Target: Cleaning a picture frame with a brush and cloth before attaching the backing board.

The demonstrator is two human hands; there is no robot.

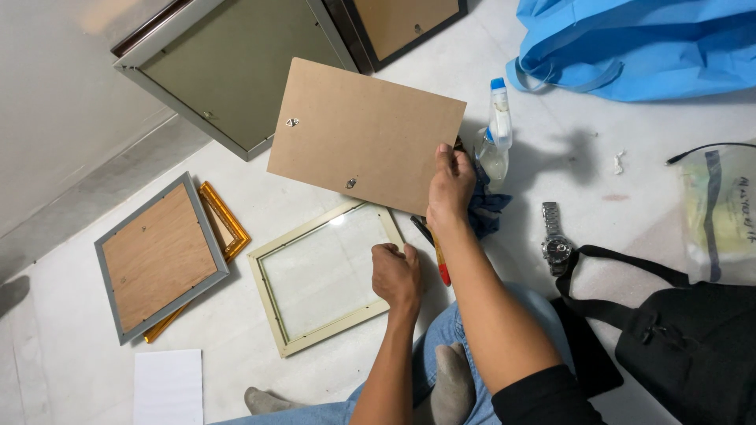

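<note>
Right hand (pixel 450 189) up, pinching the brown backing board (pixel 365 134) by its edge, tilted above the floor. Left hand (pixel 398 275) curls closed on the cream frame (pixel 327 275), glass glinting.

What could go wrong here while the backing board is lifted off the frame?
The glass in the cream rectangular picture frame lies uncovered; the left hand on its edge might smudge or crack it. The brown fibreboard backing board, pinched at one edge by the right hand, might slip onto the glass.
</note>
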